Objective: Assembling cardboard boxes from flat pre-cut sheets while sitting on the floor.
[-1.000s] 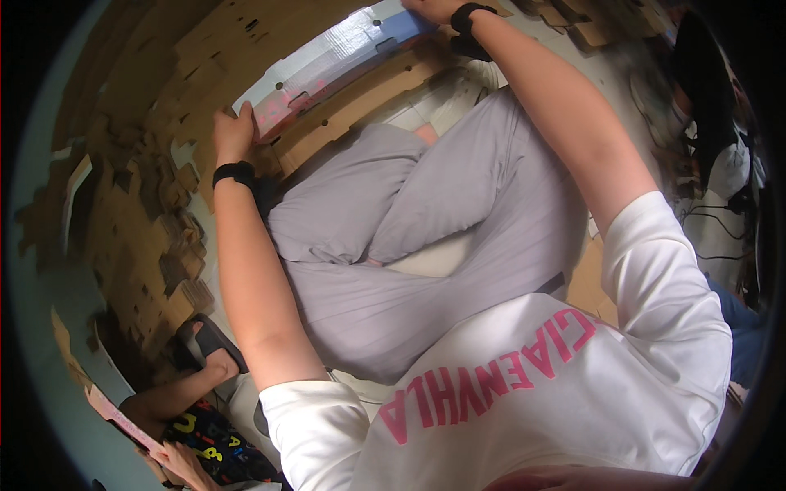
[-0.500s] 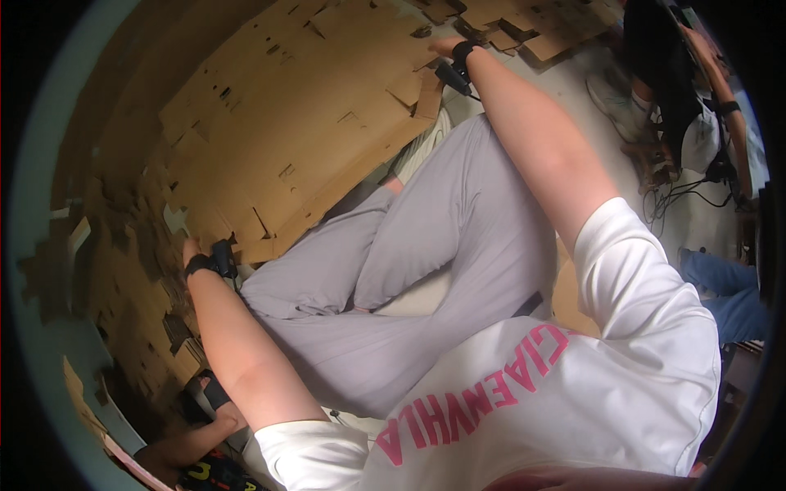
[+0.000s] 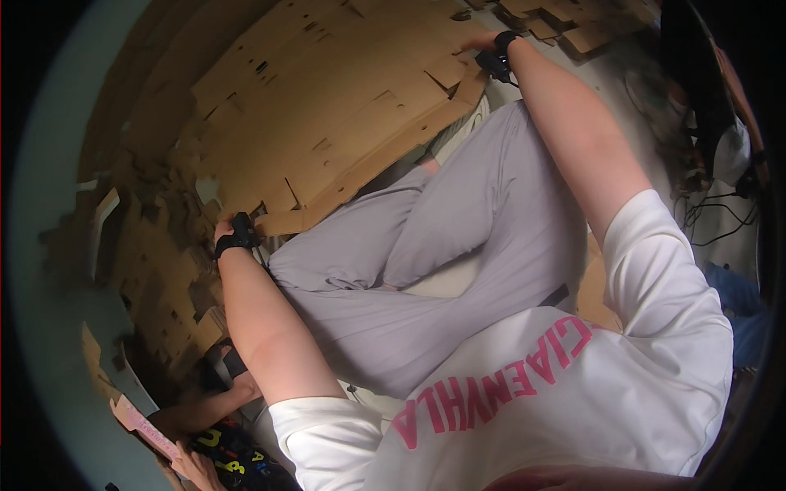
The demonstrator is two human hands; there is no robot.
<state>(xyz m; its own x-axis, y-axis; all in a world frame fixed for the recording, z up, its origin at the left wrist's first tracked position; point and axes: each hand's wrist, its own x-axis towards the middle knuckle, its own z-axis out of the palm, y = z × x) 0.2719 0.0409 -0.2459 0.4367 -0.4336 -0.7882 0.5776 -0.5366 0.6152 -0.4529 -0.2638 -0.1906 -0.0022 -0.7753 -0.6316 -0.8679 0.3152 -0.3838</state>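
Note:
A large brown cardboard sheet point(image 3: 327, 106), creased and cut with slots, lies flat in front of my crossed legs. Its near edge carries a narrow folded strip. My right hand point(image 3: 479, 42) is at the sheet's near right corner, fingers bent over the edge. At the near left corner is my left hand point(image 3: 224, 227), closed against the cardboard, most of its fingers hidden. Both wrists wear a black strap with a small dark device.
Stacked cardboard pieces point(image 3: 155, 270) lie to the left. More cardboard scraps point(image 3: 565, 24) are at the far right, with dark cables point(image 3: 720, 213) beyond my right arm. At lower left, another person's hand point(image 3: 196, 466) is beside an upright cardboard piece point(image 3: 143, 425).
The whole view has shifted, so the sheet and both my hands appear farther right. Both hands stay at the sheet's near corners. The other person's hand has come into sight at lower left.

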